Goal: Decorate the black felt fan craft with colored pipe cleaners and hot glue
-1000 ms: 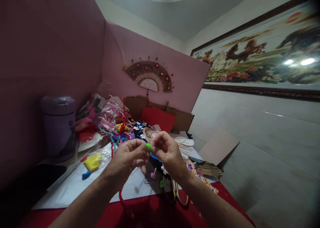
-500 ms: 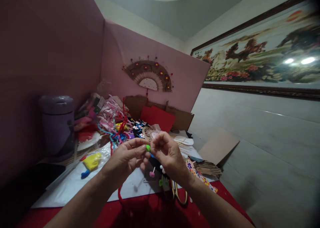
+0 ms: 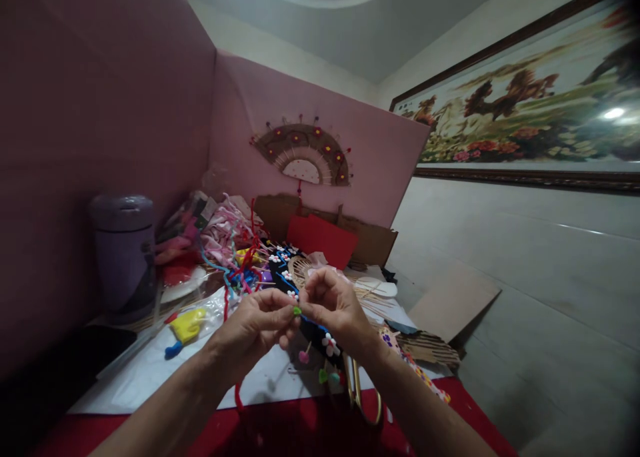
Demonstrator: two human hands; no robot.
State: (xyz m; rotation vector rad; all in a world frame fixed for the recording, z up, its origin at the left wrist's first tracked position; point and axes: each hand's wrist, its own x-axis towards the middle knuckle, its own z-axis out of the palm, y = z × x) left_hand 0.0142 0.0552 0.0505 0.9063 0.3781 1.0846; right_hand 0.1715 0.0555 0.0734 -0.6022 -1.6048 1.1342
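A small bit of bright green modelling clay [image 3: 297, 311] sits between the fingertips of both hands. My left hand [image 3: 253, 323] pinches it from the left with thumb and forefinger. From the other side, the thumb and fingers of my right hand [image 3: 337, 310] close on it. Behind and below the hands lies a black fan [image 3: 286, 283] with white clay flowers and blue trim, partly covered by my right hand. Along its near edge are sticks tipped with clay, among them a pink ball [image 3: 304, 357] and a green piece [image 3: 323, 375].
Gold-handled scissors [image 3: 370, 407] lie by my right wrist. Yellow and blue clay [image 3: 187, 327] rests on the white sheet [image 3: 145, 383] at left. A purple canister [image 3: 124, 257] stands behind it. Red cards [image 3: 320, 238], sticks and cardboard [image 3: 430, 347] crowd the back and right. A finished fan [image 3: 303, 153] hangs behind.
The green clay has been pressed smaller between the fingertips, and the hands have sunk slightly. The whole view has shifted a little, with the surroundings appearing further right.
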